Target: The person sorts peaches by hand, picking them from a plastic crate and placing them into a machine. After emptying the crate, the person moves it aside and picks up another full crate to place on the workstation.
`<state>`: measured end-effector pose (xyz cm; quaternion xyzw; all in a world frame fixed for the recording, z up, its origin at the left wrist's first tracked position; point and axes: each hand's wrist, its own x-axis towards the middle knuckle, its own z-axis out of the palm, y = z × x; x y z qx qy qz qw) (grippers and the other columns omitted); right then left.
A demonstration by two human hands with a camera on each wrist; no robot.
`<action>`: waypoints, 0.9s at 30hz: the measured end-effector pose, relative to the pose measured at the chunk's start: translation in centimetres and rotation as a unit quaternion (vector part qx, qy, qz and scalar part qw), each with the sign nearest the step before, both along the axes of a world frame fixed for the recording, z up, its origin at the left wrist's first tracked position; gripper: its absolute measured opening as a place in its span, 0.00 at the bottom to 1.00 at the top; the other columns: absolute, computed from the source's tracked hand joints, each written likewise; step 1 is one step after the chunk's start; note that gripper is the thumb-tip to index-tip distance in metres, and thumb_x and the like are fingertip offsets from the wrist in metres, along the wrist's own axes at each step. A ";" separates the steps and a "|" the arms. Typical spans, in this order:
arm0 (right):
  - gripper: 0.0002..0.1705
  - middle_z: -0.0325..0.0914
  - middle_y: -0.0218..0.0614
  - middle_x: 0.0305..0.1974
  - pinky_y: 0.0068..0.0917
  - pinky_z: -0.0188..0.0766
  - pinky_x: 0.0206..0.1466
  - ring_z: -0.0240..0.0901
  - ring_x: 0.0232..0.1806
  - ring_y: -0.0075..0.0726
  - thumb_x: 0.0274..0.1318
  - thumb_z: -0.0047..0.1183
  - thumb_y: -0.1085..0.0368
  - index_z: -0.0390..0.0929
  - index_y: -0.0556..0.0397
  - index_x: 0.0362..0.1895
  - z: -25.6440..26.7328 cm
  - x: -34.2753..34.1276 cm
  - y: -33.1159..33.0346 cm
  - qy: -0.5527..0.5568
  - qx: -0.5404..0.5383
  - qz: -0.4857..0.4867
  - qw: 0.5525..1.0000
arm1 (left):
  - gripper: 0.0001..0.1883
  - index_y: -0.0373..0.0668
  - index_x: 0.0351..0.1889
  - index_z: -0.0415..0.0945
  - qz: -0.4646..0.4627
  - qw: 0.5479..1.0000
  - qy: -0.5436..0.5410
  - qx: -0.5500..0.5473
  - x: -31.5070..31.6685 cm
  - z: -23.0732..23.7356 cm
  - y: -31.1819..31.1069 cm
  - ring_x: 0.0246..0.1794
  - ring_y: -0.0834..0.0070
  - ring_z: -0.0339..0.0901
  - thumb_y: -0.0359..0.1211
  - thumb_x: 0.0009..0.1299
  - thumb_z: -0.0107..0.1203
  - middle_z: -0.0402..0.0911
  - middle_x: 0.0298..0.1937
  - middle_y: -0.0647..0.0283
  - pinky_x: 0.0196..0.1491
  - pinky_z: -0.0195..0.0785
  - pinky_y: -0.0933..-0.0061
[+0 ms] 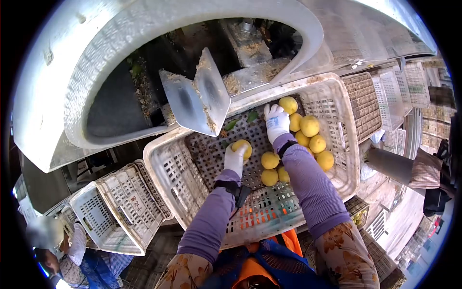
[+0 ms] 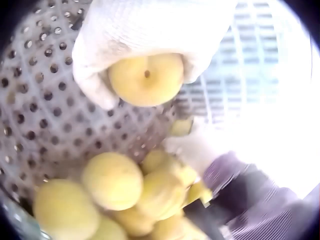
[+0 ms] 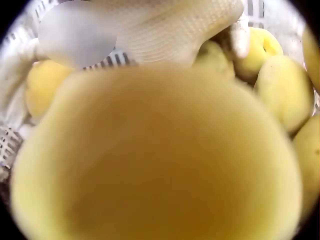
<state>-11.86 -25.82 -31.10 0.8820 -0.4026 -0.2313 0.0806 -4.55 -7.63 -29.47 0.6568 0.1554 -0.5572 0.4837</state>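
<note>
In a big dirty white plastic crate, my white-gloved left hand grips a yellow grapefruit. In the left wrist view its fingers curl round both sides of that fruit, whose stem scar faces the camera. My right hand, gloved too, reaches to the crate's far side, fingertips right beside another grapefruit. Several more grapefruits lie around and under the right wrist. In the right wrist view a blurred grapefruit hides most of the fingers, so I cannot tell whether they hold anything.
A metal machine with an oval opening and a V-shaped chute stands beyond the crate. Stacked crates flank it on the left, with more crates on the right. Another person is at the lower left. Green leaves lie on the crate floor.
</note>
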 end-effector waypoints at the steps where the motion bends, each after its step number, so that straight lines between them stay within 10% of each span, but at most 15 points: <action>1: 0.38 0.74 0.40 0.50 0.39 0.79 0.48 0.75 0.54 0.40 0.46 0.68 0.51 0.69 0.47 0.60 -0.8 0.1 -1.0 -0.032 0.057 -0.049 0.997 | 0.31 0.49 0.66 0.65 0.080 0.993 0.065 -0.058 0.7 0.6 0.5 0.62 0.54 0.70 0.45 0.68 0.62 0.70 0.63 0.55 0.61 0.69 0.40; 5: 0.43 0.72 0.51 0.53 0.43 0.69 0.60 0.72 0.57 0.56 0.39 0.70 0.52 0.68 0.56 0.60 12.2 -1.6 2.8 -0.412 0.278 -0.150 0.855 | 0.42 0.44 0.67 0.61 0.174 0.941 0.163 -0.241 2.9 7.7 2.5 0.65 0.43 0.68 0.56 0.63 0.64 0.67 0.64 0.51 0.67 0.59 0.27; 8: 0.42 0.69 0.54 0.55 0.43 0.66 0.63 0.69 0.59 0.58 0.41 0.69 0.61 0.65 0.61 0.60 20.2 -1.4 8.8 -0.593 0.350 -0.099 0.718 | 0.39 0.45 0.61 0.69 0.193 0.918 0.149 -0.312 2.7 15.7 2.3 0.61 0.56 0.73 0.60 0.61 0.63 0.76 0.58 0.54 0.65 0.67 0.41; 14: 0.49 0.69 0.57 0.60 0.49 0.67 0.64 0.68 0.60 0.63 0.40 0.69 0.62 0.60 0.62 0.68 35.9 1.1 9.9 -0.691 0.211 0.061 0.689 | 0.38 0.45 0.66 0.68 0.126 0.880 0.009 -0.457 5.3 31.9 2.8 0.66 0.59 0.70 0.63 0.68 0.53 0.74 0.65 0.58 0.71 0.60 0.53; 19: 0.43 0.68 0.53 0.59 0.58 0.53 0.72 0.60 0.68 0.66 0.43 0.67 0.61 0.63 0.60 0.64 29.4 9.4 8.1 -0.655 -0.002 0.071 0.752 | 0.38 0.45 0.60 0.72 0.150 0.908 0.027 -0.389 7.4 30.8 4.3 0.45 0.62 0.79 0.66 0.66 0.55 0.81 0.50 0.55 0.35 0.73 0.70; 27: 0.45 0.64 0.62 0.60 0.62 0.44 0.75 0.59 0.67 0.69 0.45 0.66 0.52 0.62 0.66 0.61 28.3 13.8 6.1 -0.580 0.013 0.047 0.813 | 0.35 0.46 0.70 0.64 0.166 0.872 0.041 -0.459 8.5 31.3 6.1 0.63 0.60 0.72 0.48 0.68 0.63 0.75 0.62 0.58 0.60 0.71 0.56</action>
